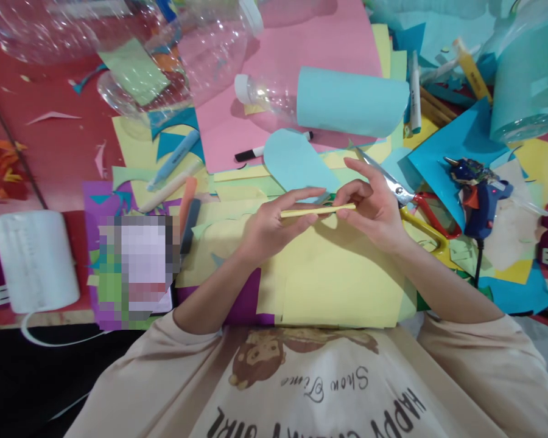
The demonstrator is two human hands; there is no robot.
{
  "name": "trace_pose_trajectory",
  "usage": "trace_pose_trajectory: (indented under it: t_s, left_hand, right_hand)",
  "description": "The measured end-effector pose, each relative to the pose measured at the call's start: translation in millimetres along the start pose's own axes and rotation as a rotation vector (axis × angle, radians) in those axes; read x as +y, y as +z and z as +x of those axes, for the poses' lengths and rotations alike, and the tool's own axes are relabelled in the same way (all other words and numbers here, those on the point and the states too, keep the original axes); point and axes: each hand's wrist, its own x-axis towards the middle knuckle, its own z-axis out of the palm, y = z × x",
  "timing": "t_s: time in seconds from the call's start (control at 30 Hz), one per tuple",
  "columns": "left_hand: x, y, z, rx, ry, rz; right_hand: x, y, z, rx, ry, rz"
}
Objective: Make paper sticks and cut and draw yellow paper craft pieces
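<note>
A narrow strip of yellow paper (319, 210), seen almost edge-on, stretches between my two hands above a yellow sheet (347, 274). My left hand (274, 222) pinches its left part between thumb and fingers. At the other end, my right hand (372, 210) grips it with thumb and bent fingers, the index finger raised. Behind the hands lies a light blue rounded paper piece (295, 158), with a black-capped white marker (256, 152) partly under it. Scissors (404, 198) with red and yellow handles rest just right of my right hand.
A clear bottle wrapped in light blue paper (351, 100) lies on pink paper (283, 30). Blue glue gun (484, 204) sits at right, near another blue-wrapped bottle (520, 79). Clear plastic bottles (210, 55) lie at back left. A white cylinder (36, 261) and a blurred-out item (141, 261) stand left.
</note>
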Motion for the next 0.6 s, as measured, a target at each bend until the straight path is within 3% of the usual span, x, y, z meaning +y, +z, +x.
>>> trace_pose_trajectory:
  t_s: [0.6]
  left_hand:
    - [-1.5, 3.1, 0.7, 0.043, -0.015, -0.035]
  right_hand:
    - [-1.6, 0.8, -1.2, -0.022, 0.026, -0.023]
